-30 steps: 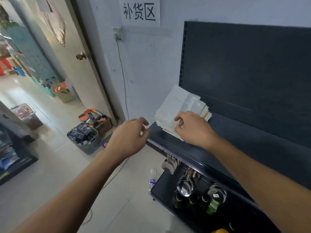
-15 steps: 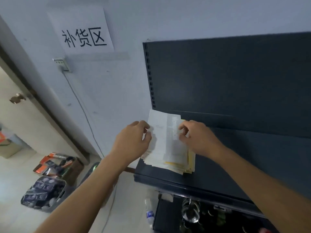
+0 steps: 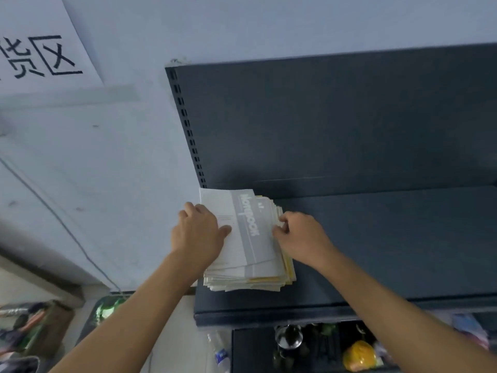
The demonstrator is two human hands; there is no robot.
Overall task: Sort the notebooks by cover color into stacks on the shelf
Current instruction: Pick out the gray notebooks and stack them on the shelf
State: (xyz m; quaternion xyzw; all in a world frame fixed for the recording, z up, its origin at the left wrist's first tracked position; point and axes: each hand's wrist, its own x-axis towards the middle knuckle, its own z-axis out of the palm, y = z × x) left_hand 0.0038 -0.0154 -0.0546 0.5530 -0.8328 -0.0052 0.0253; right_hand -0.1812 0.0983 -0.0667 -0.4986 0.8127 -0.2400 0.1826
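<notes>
Ideally the left hand [image 3: 200,230], gripping the pale paper notebook stack [image 3: 242,278], pins it while the right hand [image 3: 298,235], fingers curled on its edge, peels off only the grey-banded top notebook [image 3: 251,227].

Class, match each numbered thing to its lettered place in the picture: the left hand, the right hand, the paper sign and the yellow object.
Things:
1 left hand
2 right hand
3 paper sign
4 yellow object

Places:
A below the dark shelf
B at the right edge of the notebook stack
C on the wall, upper left
D on the stack's left side, thumb on top

Pairs: 1-D, 2-B, 3-C, 4-A
</notes>
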